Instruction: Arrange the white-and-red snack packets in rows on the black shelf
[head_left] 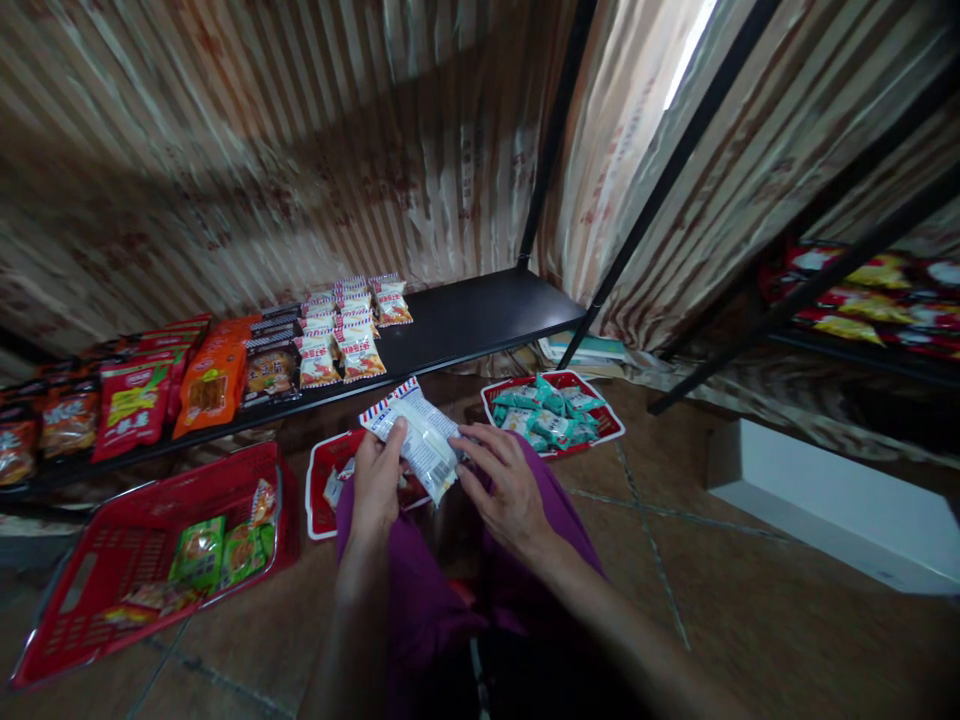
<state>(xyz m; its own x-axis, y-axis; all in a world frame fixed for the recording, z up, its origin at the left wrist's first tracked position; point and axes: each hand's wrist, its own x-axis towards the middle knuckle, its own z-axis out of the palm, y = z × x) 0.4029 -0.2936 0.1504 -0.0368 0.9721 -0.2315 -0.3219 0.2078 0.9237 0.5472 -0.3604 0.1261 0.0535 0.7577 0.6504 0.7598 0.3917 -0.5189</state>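
A white snack bag [426, 440] with a red-and-blue striped top edge shows its printed back, held over a small red basket [319, 490]. My left hand [377, 478] grips its left side, thumb on top. At its right side, the fingers of my right hand [504, 485] are closed on the edge. Similar striped bags [358, 350] stand in rows on the black shelf [480, 315], beside dark, orange and red packets [133, 402] to the left. More packets lie in the small basket, partly hidden by my hands and legs.
A large red basket [97, 560] with green packets [199, 550] sits at the left. Another basket [616, 424] holds teal packets [551, 425] near the shelf's right end. Black posts [637, 180] slant up at the right. A white box [825, 500] lies on the right floor.
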